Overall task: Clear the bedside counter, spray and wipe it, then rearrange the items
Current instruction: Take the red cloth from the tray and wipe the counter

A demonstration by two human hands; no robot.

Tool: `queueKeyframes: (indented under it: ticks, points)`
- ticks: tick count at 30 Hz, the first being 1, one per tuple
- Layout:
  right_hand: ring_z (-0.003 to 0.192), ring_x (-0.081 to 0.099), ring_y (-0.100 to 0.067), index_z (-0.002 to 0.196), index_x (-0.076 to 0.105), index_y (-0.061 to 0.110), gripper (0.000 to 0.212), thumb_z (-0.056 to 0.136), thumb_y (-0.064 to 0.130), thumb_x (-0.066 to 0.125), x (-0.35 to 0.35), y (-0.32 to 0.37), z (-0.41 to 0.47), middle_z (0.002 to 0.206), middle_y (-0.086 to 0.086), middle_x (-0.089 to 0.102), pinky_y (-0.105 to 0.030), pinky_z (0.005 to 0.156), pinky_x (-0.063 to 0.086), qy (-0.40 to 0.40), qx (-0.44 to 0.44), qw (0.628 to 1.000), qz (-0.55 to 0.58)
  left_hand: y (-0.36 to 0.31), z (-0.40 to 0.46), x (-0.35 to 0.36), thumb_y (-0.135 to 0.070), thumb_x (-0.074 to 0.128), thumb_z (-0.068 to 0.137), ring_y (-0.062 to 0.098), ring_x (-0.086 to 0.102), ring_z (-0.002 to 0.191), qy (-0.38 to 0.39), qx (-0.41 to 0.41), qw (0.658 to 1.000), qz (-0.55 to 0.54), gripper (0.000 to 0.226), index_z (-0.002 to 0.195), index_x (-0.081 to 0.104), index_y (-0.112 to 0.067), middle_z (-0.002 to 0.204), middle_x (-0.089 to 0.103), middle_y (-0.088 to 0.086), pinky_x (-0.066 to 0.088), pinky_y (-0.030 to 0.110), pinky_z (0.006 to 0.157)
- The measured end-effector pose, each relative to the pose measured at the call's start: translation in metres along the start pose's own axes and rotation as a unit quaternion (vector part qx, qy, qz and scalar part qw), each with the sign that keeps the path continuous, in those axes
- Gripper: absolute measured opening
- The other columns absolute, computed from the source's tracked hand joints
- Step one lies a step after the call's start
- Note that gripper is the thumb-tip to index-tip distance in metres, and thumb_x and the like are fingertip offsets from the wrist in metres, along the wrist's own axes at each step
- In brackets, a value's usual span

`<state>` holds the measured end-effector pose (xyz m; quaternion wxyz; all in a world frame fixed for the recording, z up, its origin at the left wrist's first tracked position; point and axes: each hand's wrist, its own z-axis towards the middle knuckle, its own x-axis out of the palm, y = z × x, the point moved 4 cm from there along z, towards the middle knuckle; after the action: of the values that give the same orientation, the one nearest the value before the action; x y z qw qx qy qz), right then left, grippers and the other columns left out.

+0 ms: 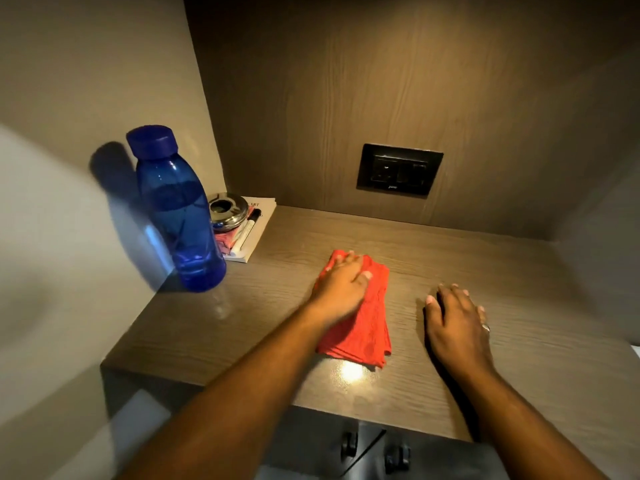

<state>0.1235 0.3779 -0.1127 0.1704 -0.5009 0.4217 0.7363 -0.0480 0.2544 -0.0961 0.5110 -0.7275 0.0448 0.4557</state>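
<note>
While both hands lie flat, the left hand [341, 282] presses a red cloth [360, 323] on the wood-grain counter [519, 278].

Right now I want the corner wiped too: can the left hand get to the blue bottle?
Probably yes. The left hand lies flat on the red cloth, and bare counter separates it from the blue bottle; nothing stands between.
</note>
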Motion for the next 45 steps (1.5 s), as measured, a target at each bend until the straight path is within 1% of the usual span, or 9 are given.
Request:
queueKeyframes:
  ticks: [3,7,10,17,26,31,37,41,45]
  points:
    - [0.146,0.025,-0.026,0.139,0.048,0.015,0.048,0.099,0.040,0.040,0.004,0.049,-0.009,0.153,-0.009,0.039,-0.047,0.119,0.019,-0.019,-0.033,0.997,0.069,0.053,-0.032,-0.049,-0.033,0.035,0.100,0.023,0.007,0.149,-0.101,-0.013,0.988,0.119,0.050,0.148,0.030,-0.017,0.159,0.021,0.001,0.008,0.038,0.117]
    - [0.150,0.012,-0.028,0.145,0.039,0.013,0.059,0.099,0.047,0.026,0.060,0.150,-0.014,0.159,-0.012,0.026,-0.050,0.120,0.009,0.100,-0.131,0.985,-0.052,0.105,-0.074,-0.072,-0.044,0.020,0.100,0.018,0.004,0.149,-0.073,-0.049,0.966,0.242,0.055,0.150,0.021,-0.022,0.161,0.014,-0.002,0.006,0.037,0.117]
    - [0.151,0.005,-0.030,0.152,0.024,0.007,0.063,0.099,0.043,0.022,0.086,0.175,0.001,0.163,-0.014,0.013,-0.051,0.121,0.001,0.137,-0.138,0.973,-0.128,0.113,-0.083,-0.072,-0.047,0.013,0.098,0.016,0.005,0.149,-0.077,-0.036,0.959,0.269,0.058,0.151,0.017,-0.024,0.161,0.013,-0.002,0.007,0.037,0.119]
    - [0.150,0.007,-0.030,0.153,0.021,0.013,0.059,0.101,0.041,0.028,0.121,0.237,0.075,0.164,-0.008,0.010,-0.052,0.118,0.004,0.215,-0.300,0.920,-0.131,0.113,-0.080,-0.074,-0.048,0.011,0.096,0.015,0.004,0.149,-0.085,-0.047,0.956,0.275,0.060,0.152,0.015,-0.025,0.162,0.012,-0.003,0.004,0.039,0.120]
    - [0.151,0.006,-0.024,0.154,0.017,0.022,0.066,0.097,0.052,0.029,0.138,0.243,0.128,0.164,-0.002,0.008,-0.044,0.122,0.006,0.216,-0.344,0.902,-0.148,0.114,-0.077,-0.072,-0.045,0.014,0.099,0.014,-0.002,0.149,-0.075,-0.044,0.953,0.290,0.057,0.152,0.010,-0.025,0.162,0.006,-0.005,-0.001,0.038,0.119]
    - [0.150,0.012,-0.023,0.153,0.023,0.020,0.066,0.097,0.052,0.036,0.117,0.202,0.151,0.163,-0.004,0.014,-0.037,0.122,0.007,0.201,-0.354,0.905,-0.127,0.118,-0.077,-0.070,-0.048,0.011,0.099,0.008,-0.007,0.147,-0.066,-0.045,0.955,0.285,0.057,0.152,0.005,-0.029,0.162,0.000,-0.010,-0.007,0.032,0.116]
    - [0.151,0.009,-0.019,0.154,0.022,0.020,0.059,0.101,0.044,0.034,0.052,0.067,0.168,0.163,-0.003,0.012,-0.033,0.122,0.004,0.190,-0.285,0.929,-0.137,0.120,-0.078,-0.068,-0.057,0.008,0.094,0.002,-0.007,0.144,-0.072,-0.042,0.959,0.272,0.060,0.150,0.005,-0.035,0.160,0.001,-0.015,-0.002,0.032,0.117]
    - [0.151,0.007,-0.024,0.154,0.019,0.018,0.057,0.103,0.041,0.029,0.001,-0.052,0.175,0.164,-0.005,0.009,-0.038,0.123,0.003,0.158,-0.154,0.965,-0.143,0.119,-0.077,-0.068,-0.050,0.015,0.098,0.005,-0.003,0.145,-0.087,-0.048,0.955,0.280,0.057,0.151,0.010,-0.032,0.161,0.006,-0.012,0.002,0.032,0.116]
    - [0.149,0.014,-0.030,0.154,0.020,0.016,0.062,0.101,0.047,0.021,-0.047,-0.142,0.165,0.164,-0.007,0.011,-0.049,0.121,0.013,0.094,0.007,0.978,-0.185,0.095,-0.068,-0.053,-0.047,0.019,0.098,0.019,0.004,0.149,-0.091,-0.104,0.946,0.294,0.060,0.152,0.015,-0.019,0.162,0.011,0.002,0.005,0.038,0.118]
